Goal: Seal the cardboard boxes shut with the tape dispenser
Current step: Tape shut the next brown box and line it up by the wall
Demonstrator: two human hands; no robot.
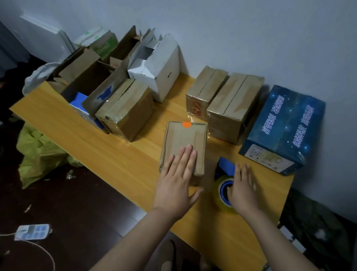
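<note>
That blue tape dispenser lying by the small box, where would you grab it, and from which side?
The tape dispenser seems to lie on its side, with the hub of its clear roll facing up. So probably come down from above, where the right hand is, fingers straight, and pinch the blue body's edges beyond the roll.

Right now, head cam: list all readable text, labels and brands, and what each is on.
"AMAO": partial print on the green and white carton at the back, the rest hidden.
On the blue starry box: large white Chinese characters, too blurred to quote.
Its end label: too small to read.
On the taped brown box: red print, blurred.
On the white box: small dark mark, unreadable.
</note>
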